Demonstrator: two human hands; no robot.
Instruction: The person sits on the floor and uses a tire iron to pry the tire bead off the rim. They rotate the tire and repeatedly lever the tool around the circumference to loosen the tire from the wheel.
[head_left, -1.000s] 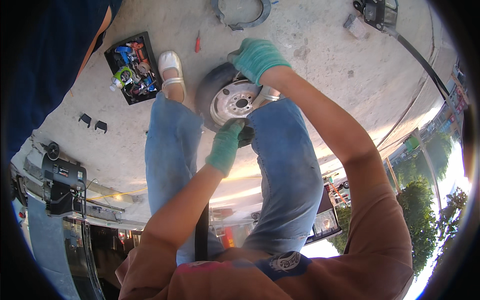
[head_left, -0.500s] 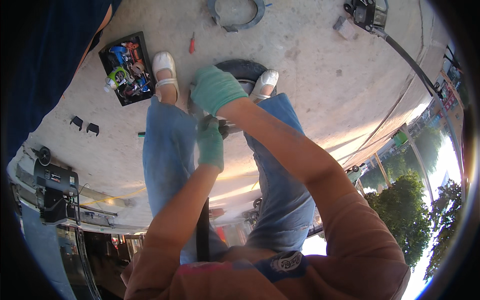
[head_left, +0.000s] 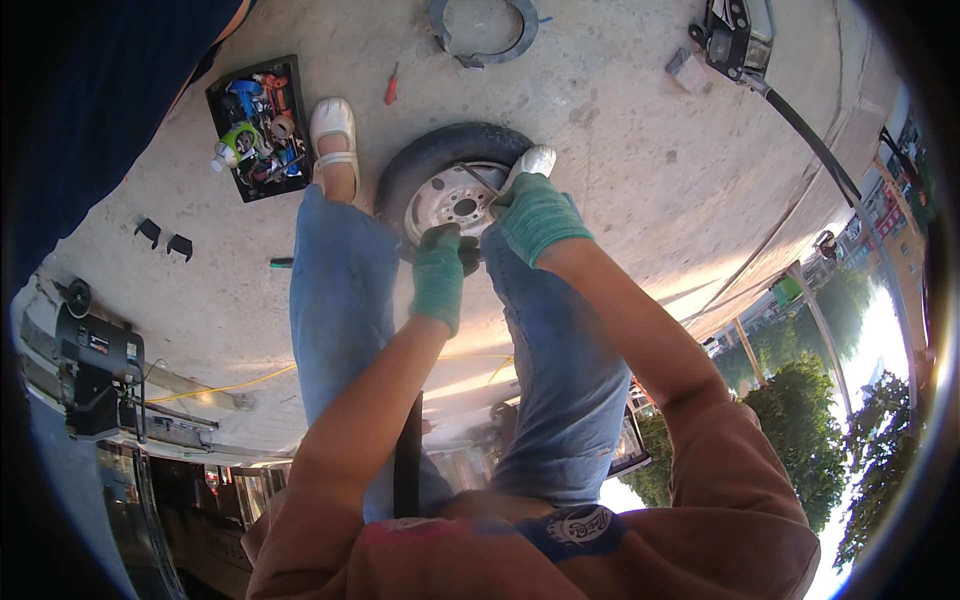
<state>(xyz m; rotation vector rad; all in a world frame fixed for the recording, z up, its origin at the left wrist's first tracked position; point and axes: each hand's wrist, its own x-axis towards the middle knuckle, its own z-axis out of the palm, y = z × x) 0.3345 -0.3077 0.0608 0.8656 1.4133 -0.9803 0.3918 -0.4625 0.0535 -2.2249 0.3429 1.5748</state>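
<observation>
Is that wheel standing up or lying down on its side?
Lying down: seen from above, the wheel shows its round metal face, and the black tire makes a ring around it on the floor.

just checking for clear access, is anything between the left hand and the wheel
Nothing visible stands between the left hand and the wheel: the hand is right at its near edge. The right shoe overlaps the wheel's right side in this view, away from that hand.
</observation>
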